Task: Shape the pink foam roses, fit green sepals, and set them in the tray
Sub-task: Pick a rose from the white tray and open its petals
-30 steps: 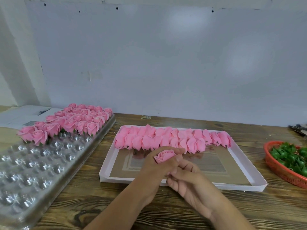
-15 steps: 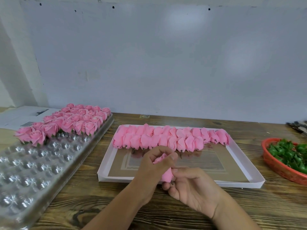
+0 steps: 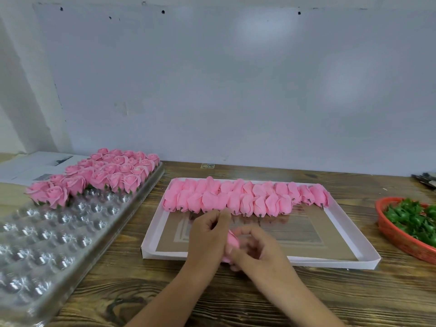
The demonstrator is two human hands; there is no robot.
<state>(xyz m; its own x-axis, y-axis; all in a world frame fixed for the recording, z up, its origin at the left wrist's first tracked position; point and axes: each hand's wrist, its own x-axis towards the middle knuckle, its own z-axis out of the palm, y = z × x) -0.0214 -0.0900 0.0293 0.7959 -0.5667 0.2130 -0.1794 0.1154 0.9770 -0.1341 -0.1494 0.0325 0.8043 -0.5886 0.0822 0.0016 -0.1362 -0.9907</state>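
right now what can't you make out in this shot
Head view only:
- pink foam rose: mostly hidden between the left hand and right hand; motion blur hides the exact grip.
- red basket of green sepals: cut off by the right edge.
- clear tray: cut off at the left and bottom edges.

A pink foam rose (image 3: 232, 240) is seen between the hands. Rows of the same pink are shown by the unshaped buds (image 3: 245, 199) in the white box lid (image 3: 354, 234), whose floor is brown. The shaped roses (image 3: 103, 175) are pink with dark green bases, set in a clear, silvery dimpled tray (image 3: 47, 234). Dark green sepals (image 3: 415, 215) are heaped in an orange-red basket (image 3: 398, 239). The table (image 3: 132, 293) is brown with dark wood grain.
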